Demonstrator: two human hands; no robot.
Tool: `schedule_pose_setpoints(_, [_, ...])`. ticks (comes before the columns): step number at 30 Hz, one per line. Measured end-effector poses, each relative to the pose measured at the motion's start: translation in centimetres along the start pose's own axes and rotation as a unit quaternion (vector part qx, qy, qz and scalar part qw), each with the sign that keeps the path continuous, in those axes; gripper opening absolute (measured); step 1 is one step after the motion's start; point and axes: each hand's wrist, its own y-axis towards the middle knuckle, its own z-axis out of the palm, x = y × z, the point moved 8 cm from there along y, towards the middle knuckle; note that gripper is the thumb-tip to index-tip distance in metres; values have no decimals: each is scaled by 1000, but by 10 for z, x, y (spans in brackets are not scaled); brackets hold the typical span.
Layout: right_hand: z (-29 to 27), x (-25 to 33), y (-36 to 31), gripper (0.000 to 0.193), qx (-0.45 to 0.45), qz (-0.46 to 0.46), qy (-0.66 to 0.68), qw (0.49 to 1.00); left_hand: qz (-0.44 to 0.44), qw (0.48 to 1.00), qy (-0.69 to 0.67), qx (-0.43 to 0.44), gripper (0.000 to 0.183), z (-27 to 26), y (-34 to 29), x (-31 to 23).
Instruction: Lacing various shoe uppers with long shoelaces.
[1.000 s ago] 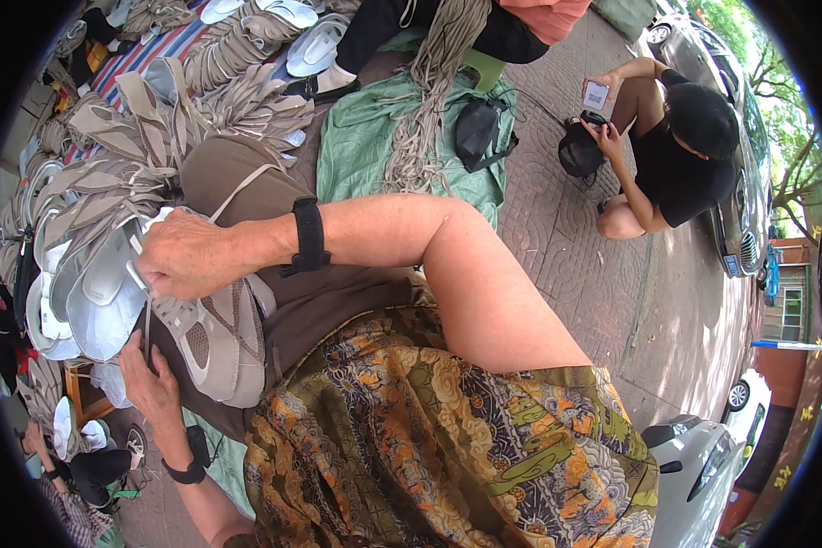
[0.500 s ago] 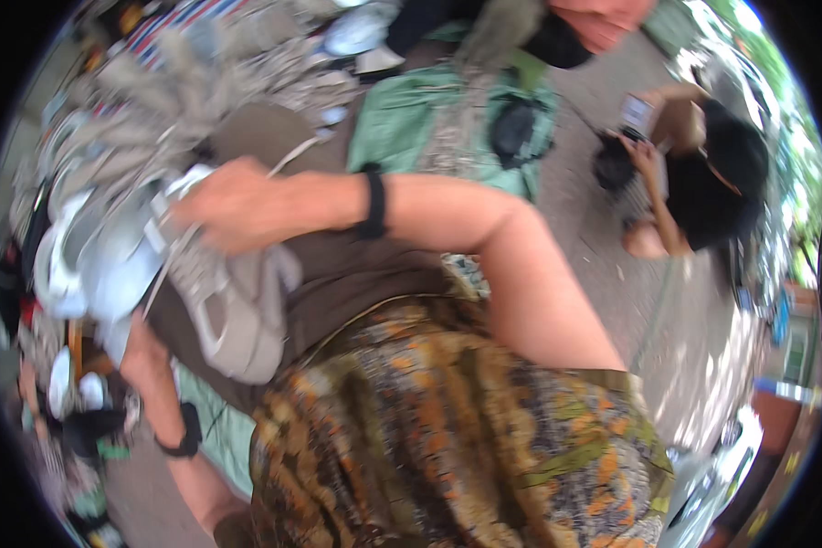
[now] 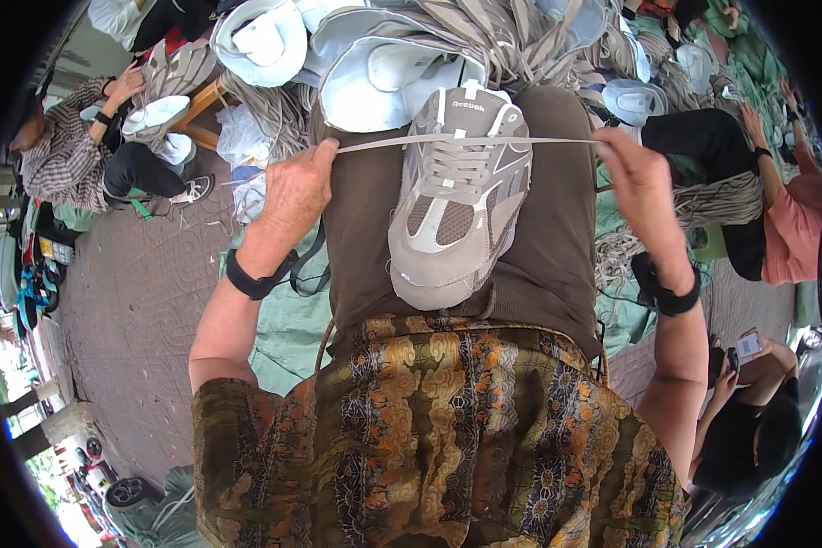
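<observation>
A grey-beige sneaker upper (image 3: 457, 215) lies on my thighs, its toe toward me. A flat light-grey shoelace (image 3: 388, 143) runs through its eyelets, and its two ends stretch out level to either side. On the left, my left hand (image 3: 294, 194) is closed in a pinch on one end. My right hand (image 3: 641, 187) pinches the other end on the right. Crossed lace rows lie over the tongue. Loose threads show along the upper's lower edge.
White-lined uppers (image 3: 365, 91) are heaped just beyond my knees. Bundles of grey laces (image 3: 721, 203) lie to the right. A seated person (image 3: 73, 151) works at far left; another person (image 3: 790, 233) sits at right, and someone in black (image 3: 744, 438) holds a phone. Green sheeting (image 3: 292, 324) lies under me.
My view has swung round to face the upper squarely. My right arm, earlier reaching across to the left, is now out at the right, and the lace is drawn taut between both hands.
</observation>
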Motion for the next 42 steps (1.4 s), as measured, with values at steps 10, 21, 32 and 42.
schedule_pose_setpoints(10, [-115, 25, 42, 28, 43, 68, 602, 794, -26, 954, -295, 50, 25, -89, 33, -33])
schedule_pose_setpoints(21, [-114, 198, 66, 16, 1, 15, 385, 923, 118, 628, -739, 213, 40, -180, 152, -137])
schedule_pose_setpoints(32, [-72, 135, 56, 16, 111, -12, 337, 935, -15, 845, -515, 142, 24, -137, 71, -14])
schedule_pose_setpoints(42, [23, 108, 56, 11, 218, -8, 312, 925, -194, 898, -337, 206, 24, -50, 2, 62])
